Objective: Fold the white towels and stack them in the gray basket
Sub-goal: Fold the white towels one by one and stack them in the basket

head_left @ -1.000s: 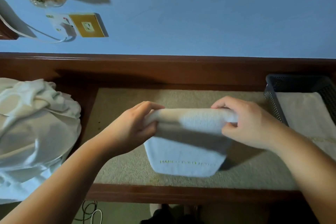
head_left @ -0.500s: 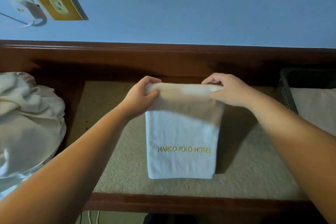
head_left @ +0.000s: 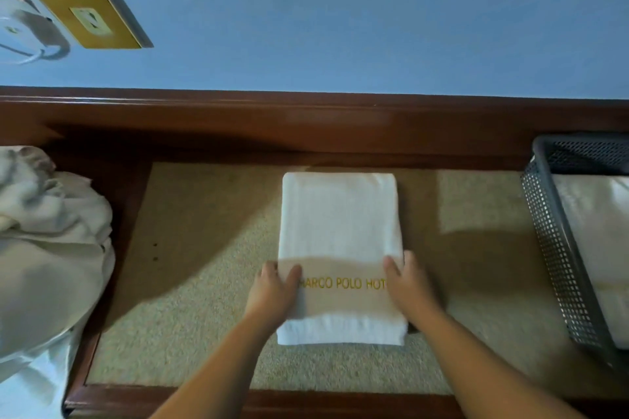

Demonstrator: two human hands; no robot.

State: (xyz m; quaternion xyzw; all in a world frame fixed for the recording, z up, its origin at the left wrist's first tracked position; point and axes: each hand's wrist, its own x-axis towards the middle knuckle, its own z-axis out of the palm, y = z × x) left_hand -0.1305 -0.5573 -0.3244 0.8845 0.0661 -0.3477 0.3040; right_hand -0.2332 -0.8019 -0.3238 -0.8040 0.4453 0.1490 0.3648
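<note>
On the beige inlay of the wooden table (head_left: 204,299), a folded white towel (head_left: 340,231) is lying flat, with its long sides running away from the person. Gold letters are showing across its near part; between the hands I am reading "ARCO POLO HOT", and the ends of the writing are being covered by the fingers. The left hand (head_left: 272,292) is resting on the near left edge of the towel with relaxed, straight fingers, and the right hand (head_left: 406,286) is resting the same way on the near right edge; neither is gripping it. At the right, the gray perforated basket (head_left: 558,248) is holding folded white towels (head_left: 602,231). At the left, a crumpled pile of white linen (head_left: 51,241) is sitting. On the blue wall, a gold socket plate (head_left: 92,20) is showing.
</note>
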